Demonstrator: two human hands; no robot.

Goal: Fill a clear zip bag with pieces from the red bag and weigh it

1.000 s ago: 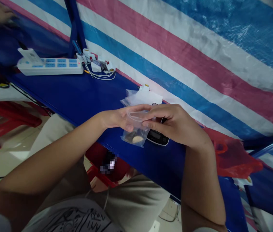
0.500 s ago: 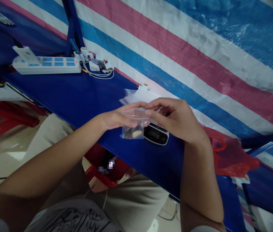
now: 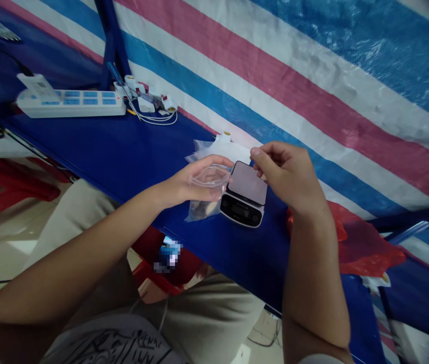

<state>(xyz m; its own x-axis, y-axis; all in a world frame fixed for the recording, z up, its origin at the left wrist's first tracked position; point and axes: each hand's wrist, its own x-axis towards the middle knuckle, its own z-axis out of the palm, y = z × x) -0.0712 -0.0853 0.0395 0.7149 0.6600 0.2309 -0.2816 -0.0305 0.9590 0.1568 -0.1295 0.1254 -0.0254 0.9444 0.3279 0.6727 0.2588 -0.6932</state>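
My left hand (image 3: 199, 182) holds a clear zip bag (image 3: 201, 210) with its mouth spread open. Pale and dark pieces lie at the bottom of the bag, too unclear to name. Just right of the bag, a small digital scale (image 3: 247, 187) sits on the blue table (image 3: 96, 151), its plate bare. My right hand (image 3: 285, 172) is over the scale's right back corner, thumb and fingers pinched together; whatever is between them is too small to make out. Behind my left hand lie more clear bags (image 3: 199, 147) and a white sheet (image 3: 227, 150).
A white power strip (image 3: 85, 104) and a coiled cable with small parts (image 3: 157, 108) are at the back left. A red plastic bag (image 3: 366, 250) lies right of my right forearm. Striped sheeting (image 3: 275, 91) rises behind the table.
My right hand has moved right, away from the bag and my left hand, uncovering the scale's plate. My left hand still holds the bag, whose mouth is wider.
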